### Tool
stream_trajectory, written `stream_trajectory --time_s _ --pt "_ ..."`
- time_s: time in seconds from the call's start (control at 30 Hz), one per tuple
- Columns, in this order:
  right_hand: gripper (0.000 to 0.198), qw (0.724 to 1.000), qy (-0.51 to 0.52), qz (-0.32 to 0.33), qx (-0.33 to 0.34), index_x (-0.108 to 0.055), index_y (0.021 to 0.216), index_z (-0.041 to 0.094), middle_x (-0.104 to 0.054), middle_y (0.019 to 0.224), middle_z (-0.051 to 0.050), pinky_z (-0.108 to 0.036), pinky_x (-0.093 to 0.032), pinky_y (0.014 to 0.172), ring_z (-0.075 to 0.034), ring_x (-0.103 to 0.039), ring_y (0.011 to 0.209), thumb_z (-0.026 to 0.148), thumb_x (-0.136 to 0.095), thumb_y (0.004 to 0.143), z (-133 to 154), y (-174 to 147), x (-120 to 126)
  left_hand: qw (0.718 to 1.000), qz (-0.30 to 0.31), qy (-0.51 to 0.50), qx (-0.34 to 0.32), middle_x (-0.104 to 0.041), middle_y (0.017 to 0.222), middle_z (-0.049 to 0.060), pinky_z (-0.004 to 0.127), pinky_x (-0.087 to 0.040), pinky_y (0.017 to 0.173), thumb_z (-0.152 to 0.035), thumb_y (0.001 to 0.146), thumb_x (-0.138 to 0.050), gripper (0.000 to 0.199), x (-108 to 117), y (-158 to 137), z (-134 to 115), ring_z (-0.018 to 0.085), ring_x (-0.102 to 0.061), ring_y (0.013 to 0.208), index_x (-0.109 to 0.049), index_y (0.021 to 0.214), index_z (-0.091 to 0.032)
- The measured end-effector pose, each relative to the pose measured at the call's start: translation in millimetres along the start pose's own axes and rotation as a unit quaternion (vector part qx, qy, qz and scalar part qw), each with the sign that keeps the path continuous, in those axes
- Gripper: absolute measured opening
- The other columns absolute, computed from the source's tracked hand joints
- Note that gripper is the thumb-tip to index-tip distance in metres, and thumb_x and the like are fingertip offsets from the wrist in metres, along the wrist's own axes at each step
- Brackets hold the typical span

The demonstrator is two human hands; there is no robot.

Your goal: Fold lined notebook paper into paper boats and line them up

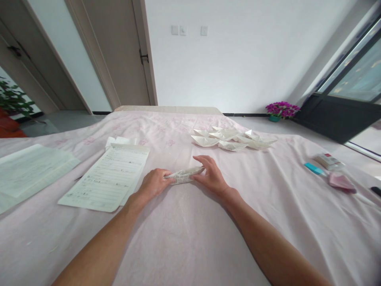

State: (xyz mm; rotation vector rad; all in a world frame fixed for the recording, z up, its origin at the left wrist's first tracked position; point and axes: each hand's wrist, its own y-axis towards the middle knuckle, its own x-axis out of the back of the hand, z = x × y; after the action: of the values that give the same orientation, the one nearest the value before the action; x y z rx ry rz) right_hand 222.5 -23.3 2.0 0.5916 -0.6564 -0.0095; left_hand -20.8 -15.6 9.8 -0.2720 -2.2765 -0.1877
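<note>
A folded paper boat [183,176] with writing on its side is held just above the pink cloth, between my two hands. My left hand [154,183] pinches its left end, fingers closed. At the opposite end my right hand [212,174] grips the boat between thumb and fingers, with the index finger lifted away. Several finished paper boats [229,138] stand in a cluster farther back to the right. Left of my hands lies a stack of written sheets [108,178].
A pink patterned cloth [178,246] covers the table. More paper [32,171] lies at the far left. On the right are a blue-and-white eraser [314,169], a small packet [329,161] and a pink item [341,182]. Pink flowers [282,109] stand on the floor beyond.
</note>
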Motion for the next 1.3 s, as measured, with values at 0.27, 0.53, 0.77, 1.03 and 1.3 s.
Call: stream_trajectory --time_s 0.27,0.53,0.77,1.03,1.3 --pt "0.039 0.97 0.134 0.069 -0.193 -0.07 0.111 0.016 -0.064 0.076 0.001 -0.024 -0.043 0.062 -0.013 -0.057 0.065 0.03 -0.07 0.074 -2 1 0 0.997 0.076 -0.025 -0.002 -0.05 0.059 -0.004 0.022 -0.025 0.053 -0.048 0.077 -0.058 0.035 3 4 8 0.013 -0.046 0.059 -0.07 0.075 -0.015" --pt "0.028 0.978 0.066 0.067 -0.187 -0.071 0.104 0.019 -0.065 0.076 0.001 -0.024 -0.043 0.064 -0.013 -0.057 0.066 0.027 -0.064 0.077 0 1 -1 0.992 0.112 -0.043 0.033 -0.055 0.061 -0.002 0.024 -0.029 0.054 -0.046 0.079 -0.056 0.035 6 5 4 0.014 -0.049 0.058 -0.07 0.075 -0.014" --pt "0.029 0.985 -0.058 0.068 -0.149 -0.067 0.11 0.02 -0.067 0.079 -0.001 -0.025 -0.041 0.068 -0.015 -0.059 0.07 0.024 -0.061 0.082 -1 -1 -6 0.987 -0.067 0.126 -0.079 -0.069 0.101 0.004 0.031 -0.047 0.081 -0.026 0.079 -0.068 0.026 -1 -5 -5 0.021 -0.063 0.094 -0.07 0.105 -0.024" --pt "0.019 0.981 -0.146 0.036 -0.123 -0.071 0.099 0.021 -0.065 0.097 -0.005 -0.029 -0.043 0.077 -0.019 -0.057 0.088 0.023 -0.066 0.081 -6 -1 -6 0.936 -0.045 0.181 -0.3 -0.071 0.101 0.007 0.034 -0.051 0.086 -0.017 0.095 -0.05 0.023 -15 -16 -3 0.019 -0.065 0.094 -0.066 0.112 -0.019" --pt "0.02 0.996 -0.073 0.039 0.045 -0.07 0.095 0.021 -0.066 0.091 -0.003 -0.033 -0.043 0.086 -0.019 -0.057 0.088 0.012 -0.062 0.079 5 -9 1 0.913 -0.087 0.284 -0.281 -0.073 0.095 0.006 0.037 -0.05 0.078 -0.026 0.093 -0.057 0.021 -19 -24 -15 0.023 -0.068 0.088 -0.065 0.11 -0.018"
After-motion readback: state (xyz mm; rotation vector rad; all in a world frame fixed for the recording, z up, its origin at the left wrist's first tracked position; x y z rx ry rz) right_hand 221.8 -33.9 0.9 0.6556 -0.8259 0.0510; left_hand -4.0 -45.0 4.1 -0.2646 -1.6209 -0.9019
